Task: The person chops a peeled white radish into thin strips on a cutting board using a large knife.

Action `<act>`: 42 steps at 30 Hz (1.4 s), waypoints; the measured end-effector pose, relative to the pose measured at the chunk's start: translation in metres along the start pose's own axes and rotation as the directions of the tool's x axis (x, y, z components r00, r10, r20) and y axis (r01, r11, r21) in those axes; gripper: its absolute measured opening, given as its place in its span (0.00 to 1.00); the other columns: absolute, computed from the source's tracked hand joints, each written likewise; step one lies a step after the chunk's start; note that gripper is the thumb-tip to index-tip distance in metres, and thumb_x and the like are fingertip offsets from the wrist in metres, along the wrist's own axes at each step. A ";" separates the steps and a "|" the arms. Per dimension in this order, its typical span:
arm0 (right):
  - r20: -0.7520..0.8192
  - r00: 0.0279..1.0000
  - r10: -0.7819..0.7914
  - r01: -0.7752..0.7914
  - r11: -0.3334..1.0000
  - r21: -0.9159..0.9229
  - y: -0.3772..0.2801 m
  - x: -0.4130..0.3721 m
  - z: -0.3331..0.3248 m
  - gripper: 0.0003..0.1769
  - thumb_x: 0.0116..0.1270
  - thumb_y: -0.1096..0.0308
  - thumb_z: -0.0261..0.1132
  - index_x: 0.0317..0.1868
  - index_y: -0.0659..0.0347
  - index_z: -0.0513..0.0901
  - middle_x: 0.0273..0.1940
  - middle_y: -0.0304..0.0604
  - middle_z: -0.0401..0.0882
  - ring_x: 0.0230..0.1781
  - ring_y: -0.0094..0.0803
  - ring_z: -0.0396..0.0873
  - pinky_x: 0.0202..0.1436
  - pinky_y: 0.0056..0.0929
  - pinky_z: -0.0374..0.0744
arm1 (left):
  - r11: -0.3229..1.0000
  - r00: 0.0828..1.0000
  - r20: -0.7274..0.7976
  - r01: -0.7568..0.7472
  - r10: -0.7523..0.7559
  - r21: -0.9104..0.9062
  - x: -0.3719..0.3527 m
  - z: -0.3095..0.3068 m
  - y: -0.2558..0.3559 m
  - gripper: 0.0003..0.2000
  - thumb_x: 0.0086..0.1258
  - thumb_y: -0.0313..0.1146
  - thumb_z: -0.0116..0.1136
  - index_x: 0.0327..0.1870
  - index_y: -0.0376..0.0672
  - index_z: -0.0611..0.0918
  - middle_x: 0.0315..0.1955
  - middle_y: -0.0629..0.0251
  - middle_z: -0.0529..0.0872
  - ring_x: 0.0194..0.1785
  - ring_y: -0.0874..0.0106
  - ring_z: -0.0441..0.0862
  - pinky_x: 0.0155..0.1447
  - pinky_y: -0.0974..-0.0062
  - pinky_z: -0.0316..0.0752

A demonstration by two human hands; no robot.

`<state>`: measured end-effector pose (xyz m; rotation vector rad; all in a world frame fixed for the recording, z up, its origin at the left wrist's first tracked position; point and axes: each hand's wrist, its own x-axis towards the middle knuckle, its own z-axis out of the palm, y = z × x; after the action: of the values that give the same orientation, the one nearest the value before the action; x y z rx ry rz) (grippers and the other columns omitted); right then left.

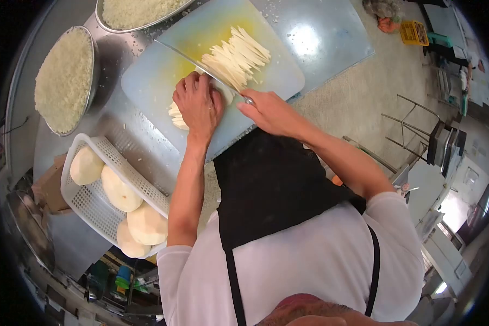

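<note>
My right hand is closed round the handle of a kitchen knife. The knife's long blade lies slantwise over the cutting board, right beside the fingertips of my left hand. Curled fingers of that left hand press down on pale root vegetable slices, partly hidden under the palm. On the far side of the blade spreads a pile of thin cut strips. A yellow-green stain marks the board's upper part.
Left of the board, a white plastic basket holds several peeled round root vegetables. Two metal bowls of finely chopped pale pieces stand on the metal table. A metal-legged stool and a yellow crate are off to the right.
</note>
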<state>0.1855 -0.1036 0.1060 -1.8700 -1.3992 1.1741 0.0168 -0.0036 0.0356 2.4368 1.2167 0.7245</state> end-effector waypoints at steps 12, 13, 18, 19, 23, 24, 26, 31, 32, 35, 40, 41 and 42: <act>-0.009 0.997 -0.080 0.080 0.995 -0.064 0.010 0.012 0.002 0.21 0.77 0.54 0.63 0.49 0.70 0.81 0.38 0.67 0.85 0.43 0.70 0.83 0.48 0.58 0.79 | 1.000 0.999 -0.035 0.018 -0.018 -0.002 0.007 0.002 -0.004 0.17 0.58 0.29 0.61 0.51 0.43 0.82 0.53 0.59 0.81 0.59 0.54 0.74 0.63 0.53 0.68; -0.012 0.998 -0.069 0.068 0.996 -0.055 0.006 0.007 0.004 0.21 0.77 0.55 0.63 0.50 0.70 0.81 0.38 0.67 0.85 0.43 0.70 0.83 0.48 0.59 0.79 | 1.000 1.000 -0.027 0.003 -0.003 -0.012 0.003 0.000 -0.004 0.17 0.58 0.29 0.61 0.51 0.43 0.82 0.53 0.59 0.81 0.59 0.54 0.75 0.63 0.53 0.68; 0.045 0.999 0.002 0.000 0.998 -0.058 0.006 -0.006 0.003 0.22 0.77 0.53 0.63 0.52 0.68 0.80 0.38 0.65 0.86 0.43 0.69 0.83 0.48 0.59 0.80 | 0.999 0.998 -0.054 -0.016 0.014 -0.038 0.001 -0.001 -0.001 0.16 0.59 0.29 0.61 0.50 0.42 0.82 0.53 0.58 0.81 0.60 0.53 0.75 0.63 0.54 0.68; -0.008 0.997 -0.070 0.069 0.993 -0.091 0.021 0.001 0.012 0.22 0.77 0.53 0.63 0.51 0.68 0.80 0.39 0.65 0.86 0.43 0.69 0.83 0.48 0.59 0.80 | 0.999 0.999 -0.039 -0.014 0.012 -0.043 0.001 0.002 -0.004 0.16 0.60 0.29 0.61 0.50 0.42 0.82 0.53 0.58 0.82 0.60 0.53 0.75 0.64 0.54 0.68; 0.033 0.999 -0.006 0.007 0.999 -0.039 0.017 -0.001 0.005 0.24 0.77 0.49 0.62 0.51 0.67 0.81 0.41 0.64 0.86 0.45 0.65 0.84 0.49 0.57 0.80 | 0.994 0.982 -0.171 -0.093 0.083 -0.053 -0.007 0.003 -0.018 0.16 0.60 0.28 0.62 0.52 0.44 0.83 0.50 0.57 0.82 0.58 0.54 0.75 0.61 0.54 0.67; 0.027 1.000 -0.014 0.016 0.999 -0.046 0.016 0.000 0.000 0.24 0.77 0.49 0.62 0.51 0.67 0.81 0.41 0.64 0.86 0.45 0.65 0.84 0.49 0.57 0.80 | 0.994 0.979 -0.182 -0.099 0.088 -0.052 -0.002 0.004 -0.015 0.16 0.60 0.28 0.62 0.52 0.44 0.83 0.50 0.57 0.82 0.58 0.54 0.75 0.61 0.54 0.67; 0.023 0.995 0.093 -0.093 0.996 -0.018 0.013 -0.007 0.002 0.26 0.77 0.47 0.62 0.51 0.67 0.81 0.39 0.63 0.86 0.45 0.64 0.84 0.49 0.56 0.80 | 0.995 0.998 -0.067 -0.002 0.009 0.098 -0.010 0.000 -0.011 0.18 0.59 0.27 0.63 0.53 0.47 0.84 0.46 0.58 0.80 0.55 0.55 0.74 0.59 0.54 0.66; 0.053 0.996 0.077 -0.074 0.996 -0.045 -0.024 -0.026 -0.023 0.25 0.78 0.48 0.61 0.53 0.66 0.82 0.41 0.64 0.86 0.46 0.64 0.84 0.50 0.57 0.79 | 0.993 0.999 -0.006 0.043 -0.042 0.113 0.000 0.000 -0.007 0.18 0.59 0.27 0.62 0.53 0.48 0.84 0.45 0.58 0.79 0.54 0.56 0.74 0.58 0.55 0.64; 0.061 0.993 0.100 -0.100 0.995 -0.011 -0.032 -0.034 -0.024 0.25 0.78 0.49 0.61 0.53 0.66 0.82 0.41 0.64 0.86 0.46 0.65 0.84 0.50 0.57 0.79 | 0.993 0.999 0.002 0.042 -0.042 0.107 -0.004 0.000 -0.008 0.18 0.59 0.27 0.62 0.53 0.48 0.84 0.46 0.58 0.79 0.54 0.56 0.74 0.58 0.55 0.64; -0.008 1.000 -0.017 0.017 0.999 -0.033 0.007 -0.007 0.007 0.23 0.78 0.50 0.60 0.52 0.66 0.83 0.39 0.65 0.86 0.44 0.66 0.83 0.49 0.58 0.79 | 0.991 0.998 0.007 0.053 -0.055 0.123 -0.003 0.001 -0.007 0.18 0.58 0.27 0.63 0.52 0.46 0.84 0.46 0.58 0.79 0.55 0.56 0.74 0.59 0.54 0.64; 0.041 0.999 0.009 -0.008 1.000 -0.014 -0.005 -0.008 -0.007 0.21 0.78 0.53 0.62 0.50 0.67 0.81 0.35 0.65 0.85 0.40 0.69 0.82 0.45 0.60 0.78 | 0.996 0.999 0.007 0.039 -0.040 0.083 -0.008 -0.004 -0.003 0.17 0.57 0.28 0.63 0.50 0.45 0.84 0.47 0.57 0.79 0.56 0.56 0.74 0.60 0.54 0.65; 0.087 0.995 0.048 -0.046 0.999 -0.025 -0.023 -0.019 -0.018 0.21 0.77 0.54 0.62 0.50 0.67 0.81 0.36 0.65 0.85 0.40 0.69 0.83 0.45 0.60 0.77 | 0.996 0.999 -0.009 0.048 -0.048 0.076 -0.002 -0.002 -0.006 0.16 0.57 0.28 0.63 0.49 0.45 0.84 0.47 0.57 0.79 0.56 0.55 0.74 0.60 0.54 0.65; 0.081 0.992 0.092 -0.095 0.995 0.028 -0.038 -0.025 -0.023 0.20 0.77 0.54 0.62 0.48 0.67 0.81 0.36 0.66 0.85 0.39 0.69 0.83 0.44 0.60 0.78 | 0.998 0.998 -0.020 0.053 -0.052 0.029 -0.003 -0.001 -0.008 0.16 0.57 0.28 0.63 0.49 0.45 0.84 0.46 0.57 0.80 0.55 0.56 0.75 0.60 0.54 0.65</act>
<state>0.1846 -0.1127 0.1560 -1.9040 -1.3393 1.3223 0.0095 -0.0007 0.0315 2.4170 1.3021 0.7218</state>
